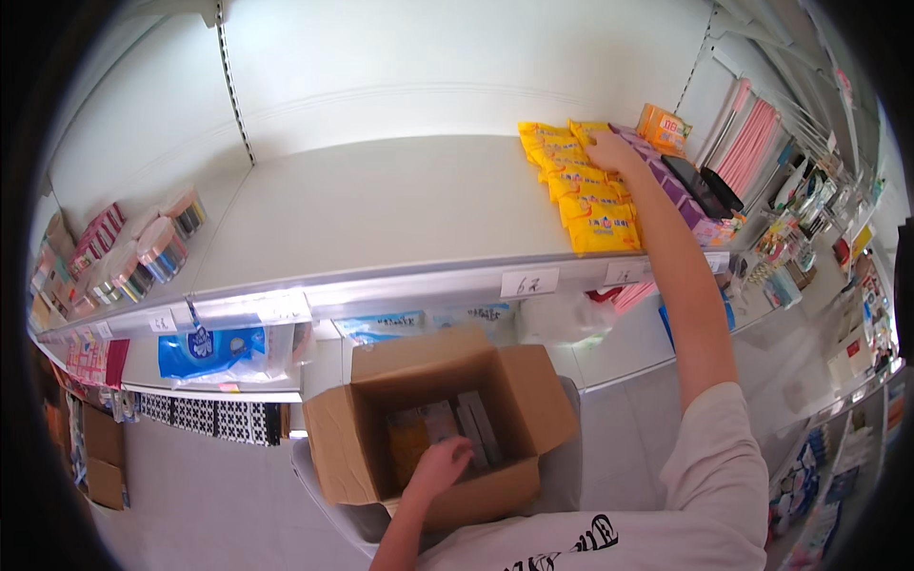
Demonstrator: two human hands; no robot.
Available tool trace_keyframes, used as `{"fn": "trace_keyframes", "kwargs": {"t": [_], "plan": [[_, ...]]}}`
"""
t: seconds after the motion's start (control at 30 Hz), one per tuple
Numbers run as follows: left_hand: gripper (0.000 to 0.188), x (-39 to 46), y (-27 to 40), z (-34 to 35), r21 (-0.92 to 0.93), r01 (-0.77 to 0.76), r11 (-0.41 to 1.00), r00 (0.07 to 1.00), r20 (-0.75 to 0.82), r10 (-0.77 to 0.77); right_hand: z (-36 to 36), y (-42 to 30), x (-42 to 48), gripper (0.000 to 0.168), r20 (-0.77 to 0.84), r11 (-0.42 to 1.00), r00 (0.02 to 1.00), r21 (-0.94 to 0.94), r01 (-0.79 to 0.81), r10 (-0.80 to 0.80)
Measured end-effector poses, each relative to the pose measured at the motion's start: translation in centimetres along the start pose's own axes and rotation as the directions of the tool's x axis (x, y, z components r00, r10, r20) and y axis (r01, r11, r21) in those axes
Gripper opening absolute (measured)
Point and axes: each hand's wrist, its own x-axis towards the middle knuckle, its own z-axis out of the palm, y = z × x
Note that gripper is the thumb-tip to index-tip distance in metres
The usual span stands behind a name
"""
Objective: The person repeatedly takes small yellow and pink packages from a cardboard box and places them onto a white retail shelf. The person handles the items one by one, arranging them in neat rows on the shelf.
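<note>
My right hand point(615, 153) reaches to the back of the shelf, its fingers closed on a yellow packet point(587, 130) at the rear of the second row. Beside it runs a neat row of overlapping yellow packets point(580, 187), printed with writing. Over the open cardboard box point(518, 389) is my left hand point(444, 464), its fingers loosely bent with nothing visible in them. Inside the box lie a yellow packet point(408, 446) and slim white boxes point(477, 427). My left hand partly hides the contents.
The box rests on a grey seat or bin point(571, 442). Purple cartons point(671, 187) line the right side of the white shelf point(385, 207), with a dark phone-like object point(696, 184) on top. Orange packs point(664, 130) stand behind. Lidded jars point(161, 246) sit at left.
</note>
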Motion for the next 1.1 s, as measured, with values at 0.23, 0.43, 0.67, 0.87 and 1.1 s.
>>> {"fn": "trace_keyframes", "kwargs": {"t": [0.23,0.43,0.67,0.87,1.1], "plan": [[0.023,-0.1,1.2,0.2,0.033,0.008,0.999,1.000,-0.014,-0.008,-3.5,0.3,-9.1,0.046,-0.566,0.839,0.742,0.151,0.522,-0.360],[0.026,0.1,0.5,-1.2,0.099,0.035,0.995,0.999,0.037,-0.038,4.4,-10.2,-34.3,0.023,-0.572,0.368,0.659,0.550,0.750,-0.488],[0.023,6.9,-3.2,-6.2,0.336,0.100,0.937,0.995,-0.028,-0.096,29.9,-10.0,-41.4,0.026,0.432,0.813,0.721,0.488,0.319,-0.542],[0.035,12.5,-16.8,-1.8,0.688,0.178,0.703,0.893,0.187,-0.409,32.7,-9.8,-43.0,0.024,0.510,0.800,0.658,0.546,0.250,-0.554],[0.038,12.5,-23.7,1.2,0.835,0.093,0.543,0.892,0.172,-0.418,33.1,-9.1,-43.1,0.024,0.551,0.779,0.589,0.580,0.240,-0.591]]}}
